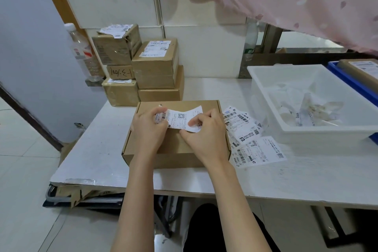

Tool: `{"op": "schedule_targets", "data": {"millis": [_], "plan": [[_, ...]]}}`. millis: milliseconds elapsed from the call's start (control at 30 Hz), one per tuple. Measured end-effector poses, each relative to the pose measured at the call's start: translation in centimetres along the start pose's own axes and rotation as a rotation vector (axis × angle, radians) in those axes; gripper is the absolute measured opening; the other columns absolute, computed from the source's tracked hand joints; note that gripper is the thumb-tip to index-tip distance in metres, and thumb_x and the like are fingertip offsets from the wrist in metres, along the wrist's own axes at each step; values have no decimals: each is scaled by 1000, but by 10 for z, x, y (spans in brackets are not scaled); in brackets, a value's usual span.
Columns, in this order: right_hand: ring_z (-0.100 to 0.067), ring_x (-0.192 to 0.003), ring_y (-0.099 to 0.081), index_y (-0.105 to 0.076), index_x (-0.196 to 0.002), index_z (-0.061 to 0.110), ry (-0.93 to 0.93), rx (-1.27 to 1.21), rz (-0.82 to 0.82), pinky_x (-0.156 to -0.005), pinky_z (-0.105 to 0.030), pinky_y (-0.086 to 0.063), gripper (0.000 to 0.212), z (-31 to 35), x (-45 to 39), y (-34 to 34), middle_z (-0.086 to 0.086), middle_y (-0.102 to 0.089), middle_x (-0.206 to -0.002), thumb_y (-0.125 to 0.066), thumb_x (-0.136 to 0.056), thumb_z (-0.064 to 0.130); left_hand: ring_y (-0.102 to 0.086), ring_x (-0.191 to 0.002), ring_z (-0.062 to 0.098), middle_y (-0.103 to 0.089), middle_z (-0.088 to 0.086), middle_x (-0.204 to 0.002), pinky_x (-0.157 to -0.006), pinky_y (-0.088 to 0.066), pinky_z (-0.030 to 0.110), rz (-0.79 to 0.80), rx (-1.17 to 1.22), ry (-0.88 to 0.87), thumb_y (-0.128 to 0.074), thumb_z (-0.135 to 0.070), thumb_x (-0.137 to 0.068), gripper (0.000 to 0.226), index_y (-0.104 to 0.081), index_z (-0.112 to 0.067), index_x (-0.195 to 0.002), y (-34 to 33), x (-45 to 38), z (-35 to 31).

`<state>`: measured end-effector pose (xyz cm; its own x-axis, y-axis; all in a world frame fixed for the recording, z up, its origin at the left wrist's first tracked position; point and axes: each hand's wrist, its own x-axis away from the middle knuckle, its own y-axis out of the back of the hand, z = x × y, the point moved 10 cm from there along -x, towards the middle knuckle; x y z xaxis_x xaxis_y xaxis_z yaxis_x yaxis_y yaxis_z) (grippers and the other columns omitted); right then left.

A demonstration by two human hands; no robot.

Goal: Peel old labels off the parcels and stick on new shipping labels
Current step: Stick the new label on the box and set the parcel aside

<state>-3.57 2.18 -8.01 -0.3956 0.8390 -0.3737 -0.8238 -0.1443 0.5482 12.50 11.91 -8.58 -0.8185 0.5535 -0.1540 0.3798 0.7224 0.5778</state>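
— Where is the label?

— The label (177, 119) is held over the top of the flat box (176, 143), which lies on the table (98, 149) straight in front of the person. Both hands have it between them.

— How do the hands hold it?

— The left hand (147, 127) pinches its left end, by the barcode. The right hand (204, 133) pinches its lower right corner, with the far right end curling up free.

— Is it stuck down?

— I cannot tell; the hands hide its lower edge.

— And nearby?

— Loose labels (248, 135) lie on the table just right of the box, a white bin (286, 135) beyond them. Stacked boxes (143, 67) stand behind, by the wall.
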Motion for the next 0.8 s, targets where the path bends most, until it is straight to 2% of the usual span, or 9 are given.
{"op": "schedule_targets", "data": {"millis": [67,167,267,367,433,500,600,667,800], "plan": [[-9,-86,-38,-67,-83,21,-13,70,28,-84,-25,-34,21,-1,0,-2,9,-43,-90,-77,-67,31,-40,-132,22,-62,-4,-122,-119,-14,45,-19,-100,-16,-59,-10,-87,40,-67,-30,-121,-2,4,0],[-14,-91,-31,-65,-83,31,-15,278,37,-85,-30,-27,21,2,0,0,14,-44,-88,-67,-67,45,-24,-143,19,-53,-6,-134,-115,15,54,-26,-276,2,-55,-23,-95,34,-63,-38,-124,-3,9,3],[-16,-93,-34,-69,-83,30,-42,301,21,-86,-31,-26,18,3,0,5,14,-48,-90,-64,-72,44,-7,-149,28,-24,-3,-160,-114,14,59,37,-399,46,-49,-38,-99,30,-60,-45,-126,-4,9,10],[-19,-106,-45,-74,-97,30,106,284,-2,-91,-32,-25,24,34,-1,-6,11,-61,-106,-56,-81,26,4,-151,29,-9,-2,-165,-115,12,57,113,-425,43,-44,-46,-100,34,-55,-47,-132,-7,10,10],[-17,-123,-44,-69,-115,29,223,234,103,-104,-33,-18,37,58,2,-32,11,-62,-121,-48,-87,16,9,-151,30,-5,-1,-165,-115,10,57,151,-410,63,-44,-44,-101,34,-53,-47,-134,-7,12,12],[-15,-143,-27,-53,-136,28,191,216,307,-117,-44,-4,44,57,7,-62,12,-53,-139,-35,-98,15,10,-150,32,-7,0,-165,-116,8,57,163,-409,76,-42,-42,-102,35,-51,-48,-135,-8,14,14],[-11,-151,1,-22,-153,28,116,366,546,-116,-57,12,49,31,11,-83,12,-19,-161,-14,-105,29,8,-150,33,-13,-2,-164,-117,4,57,151,-422,61,-38,-46,-102,36,-47,-52,-137,-6,16,14],[-12,-150,12,-9,-156,32,98,490,586,-114,-58,17,52,18,13,-79,10,2,-164,-8,-105,42,7,-151,32,-11,-4,-164,-118,1,55,157,-447,70,-37,-49,-102,40,-43,-52,-141,-6,16,15],[-19,-149,16,0,-156,30,70,607,515,-113,-59,19,56,3,8,-64,4,9,-164,-11,-104,46,-4,-149,31,-10,-7,-165,-115,-14,49,147,-466,79,-42,-57,-97,50,-37,-46,-146,-4,16,16]]}}
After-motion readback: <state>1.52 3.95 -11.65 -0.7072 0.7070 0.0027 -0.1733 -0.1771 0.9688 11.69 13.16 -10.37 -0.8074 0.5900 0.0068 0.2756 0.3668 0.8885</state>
